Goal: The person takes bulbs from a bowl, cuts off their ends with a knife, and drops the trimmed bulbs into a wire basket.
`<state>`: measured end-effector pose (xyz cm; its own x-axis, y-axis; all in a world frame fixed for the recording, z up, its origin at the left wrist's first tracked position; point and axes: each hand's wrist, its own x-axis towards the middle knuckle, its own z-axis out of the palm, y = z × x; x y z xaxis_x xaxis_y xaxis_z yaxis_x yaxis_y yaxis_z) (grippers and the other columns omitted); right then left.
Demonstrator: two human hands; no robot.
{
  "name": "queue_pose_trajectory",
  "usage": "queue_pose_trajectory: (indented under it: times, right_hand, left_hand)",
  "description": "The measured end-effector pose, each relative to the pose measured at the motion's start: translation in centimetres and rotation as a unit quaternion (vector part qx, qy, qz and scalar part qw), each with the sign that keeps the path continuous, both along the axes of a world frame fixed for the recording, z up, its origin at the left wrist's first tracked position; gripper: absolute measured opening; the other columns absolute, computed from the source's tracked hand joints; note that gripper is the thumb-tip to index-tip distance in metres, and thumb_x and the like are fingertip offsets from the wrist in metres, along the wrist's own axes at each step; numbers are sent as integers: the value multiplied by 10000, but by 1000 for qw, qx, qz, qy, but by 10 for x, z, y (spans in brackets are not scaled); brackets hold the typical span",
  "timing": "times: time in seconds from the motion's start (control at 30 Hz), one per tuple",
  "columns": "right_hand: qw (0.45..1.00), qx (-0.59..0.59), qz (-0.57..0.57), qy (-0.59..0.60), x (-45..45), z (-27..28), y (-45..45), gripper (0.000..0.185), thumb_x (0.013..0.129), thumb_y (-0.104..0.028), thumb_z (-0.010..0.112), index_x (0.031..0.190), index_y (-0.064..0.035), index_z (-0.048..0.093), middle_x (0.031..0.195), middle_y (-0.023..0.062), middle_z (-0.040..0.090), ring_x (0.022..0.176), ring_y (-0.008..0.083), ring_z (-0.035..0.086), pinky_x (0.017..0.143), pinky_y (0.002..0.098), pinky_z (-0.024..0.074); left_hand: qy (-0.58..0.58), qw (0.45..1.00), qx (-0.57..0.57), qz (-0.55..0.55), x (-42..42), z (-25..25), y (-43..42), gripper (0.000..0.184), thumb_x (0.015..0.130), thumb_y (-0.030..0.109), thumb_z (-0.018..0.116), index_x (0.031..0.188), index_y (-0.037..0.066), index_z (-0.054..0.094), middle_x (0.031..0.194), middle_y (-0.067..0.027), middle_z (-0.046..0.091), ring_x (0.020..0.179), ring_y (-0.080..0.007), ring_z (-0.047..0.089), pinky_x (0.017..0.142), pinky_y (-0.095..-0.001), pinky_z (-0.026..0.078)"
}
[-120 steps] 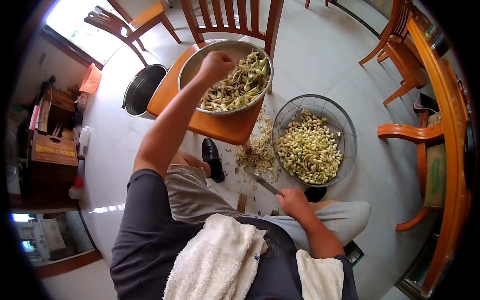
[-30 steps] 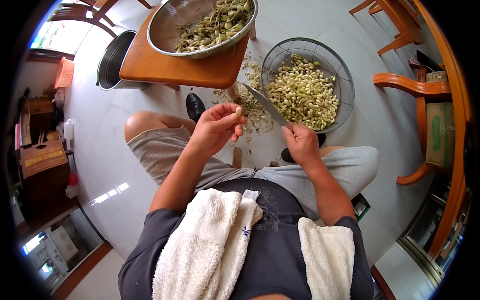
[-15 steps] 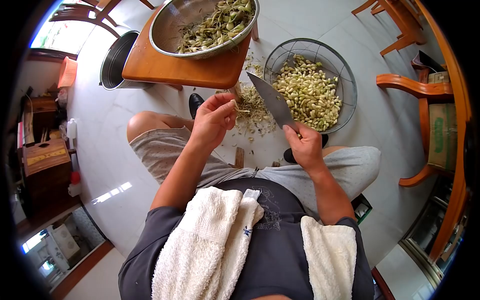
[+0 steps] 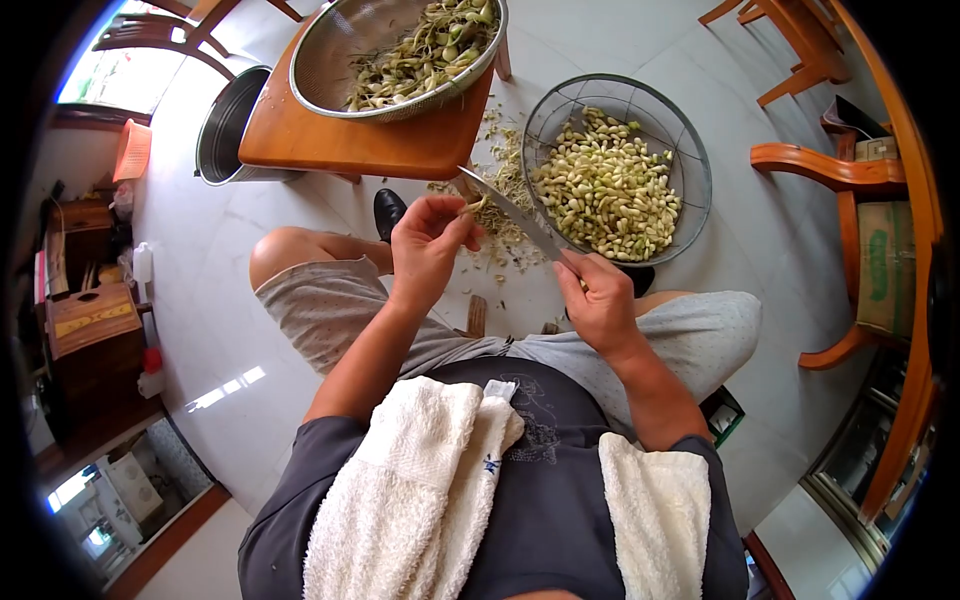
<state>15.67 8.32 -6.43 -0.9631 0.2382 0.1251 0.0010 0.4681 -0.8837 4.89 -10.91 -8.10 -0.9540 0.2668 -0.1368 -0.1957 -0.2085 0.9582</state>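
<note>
My left hand is closed, with thumb and fingertips pinching a small pale onion-like bulb, mostly hidden by the fingers. In my right hand is the handle of a kitchen knife. Its broad blade is turned nearly edge-on, and it slants up and left, close beside the bulb; whether they touch I cannot tell. To the right on the floor, a round wire-framed basket holds many trimmed bulbs. A metal colander with untrimmed, stemmed bulbs stands beyond my left hand.
The colander rests on an orange-brown wooden seat, with a metal bucket to its left. Trimmed scraps litter the floor between my feet. A wooden chair and a cardboard box stand at right. Two towels hang over my shirt.
The knife has turned from showing its flat side to nearly edge-on, and its tip has swung left and down toward the bulb. My right hand has rolled slightly; my left hand stays pinched.
</note>
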Motion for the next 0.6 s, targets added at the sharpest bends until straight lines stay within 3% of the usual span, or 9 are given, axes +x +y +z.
queue_pose_trajectory:
  times: [0.17, 0.37, 0.6]
  right_hand:
    - [995, 89, 31, 25, 0, -2, 0, 181, 825, -45, 639, 997, 9, 656, 711, 128, 589, 601, 240, 565, 567, 310, 452]
    - [979, 183, 49, 77, 1, -10, -5, 294, 737, -56, 647, 1030, -61, 644, 731, 90, 558, 668, 280, 569, 584, 382, 461]
    - [968, 224, 52, 100, 0, -11, -6, 300, 732, -57, 650, 1031, -49, 644, 722, 75, 543, 675, 260, 568, 584, 367, 469]
  left_hand:
    - [11, 1000, -14, -5, 5, -1, 2, 93, 876, -6, 594, 957, -20, 551, 791, -61, 618, 667, -118, 618, 572, -242, 520]
    - [37, 998, -48, 11, 14, -4, 8, 88, 866, 8, 613, 914, -9, 542, 785, -50, 635, 655, -95, 610, 559, -225, 508]
    - [41, 997, -61, 28, 18, -5, 10, 97, 863, 19, 623, 914, -14, 546, 779, -46, 640, 615, -83, 600, 542, -210, 502]
